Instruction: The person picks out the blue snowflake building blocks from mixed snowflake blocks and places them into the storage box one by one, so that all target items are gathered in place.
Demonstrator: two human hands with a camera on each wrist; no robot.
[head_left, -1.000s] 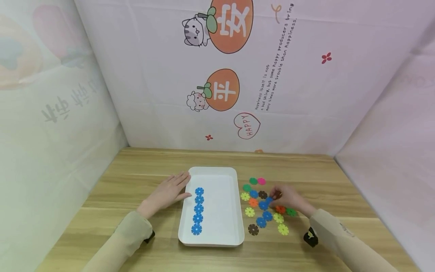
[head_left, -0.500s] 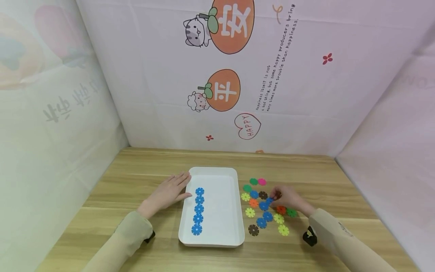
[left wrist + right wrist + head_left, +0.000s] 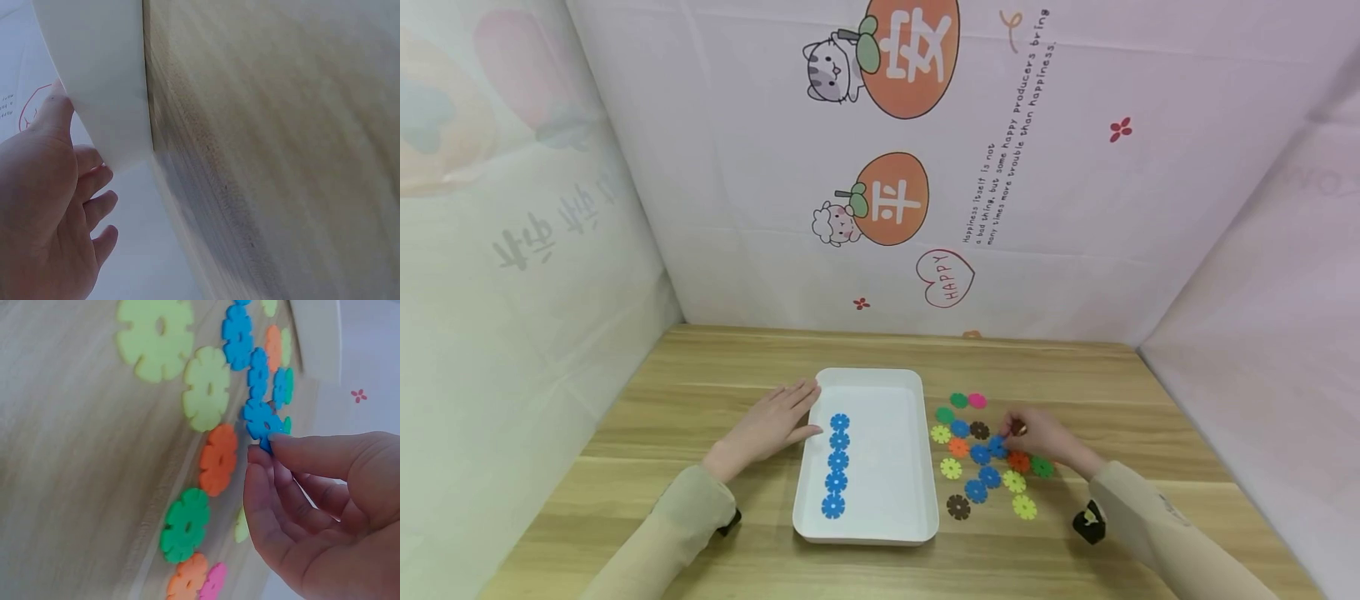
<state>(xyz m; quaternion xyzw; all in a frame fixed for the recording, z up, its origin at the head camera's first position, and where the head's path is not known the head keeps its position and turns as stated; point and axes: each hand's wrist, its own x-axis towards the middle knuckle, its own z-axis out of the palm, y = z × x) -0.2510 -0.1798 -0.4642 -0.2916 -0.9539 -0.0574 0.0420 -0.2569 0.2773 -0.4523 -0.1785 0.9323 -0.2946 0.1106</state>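
Observation:
A white tray (image 3: pixel 891 467) stands on the table with a column of several blue snowflake discs (image 3: pixel 837 460) along its left side. The left hand (image 3: pixel 767 425) rests on the tray's left rim, fingers straight; in the left wrist view that hand (image 3: pixel 56 200) is against the tray's wall (image 3: pixel 100 75). Right of the tray, the right hand (image 3: pixel 1037 435) pinches a blue disc (image 3: pixel 997 447) by its edge. The right wrist view shows thumb and fingers of the right hand (image 3: pixel 312 494) on that blue disc (image 3: pixel 262 420), which is tilted up beside other blue discs.
Loose discs lie around the right hand: yellow (image 3: pixel 1024 507), brown (image 3: pixel 958 507), orange (image 3: pixel 958 447), green (image 3: pixel 1042 467) and pink (image 3: pixel 977 401). A printed white cloth wall (image 3: pixel 760 208) stands behind the wooden table (image 3: pixel 737 358), with more cloth on both sides.
The right hand has shifted slightly to the right, and the blue disc at its fingertips shows more fully. The left hand has stayed on the tray rim.

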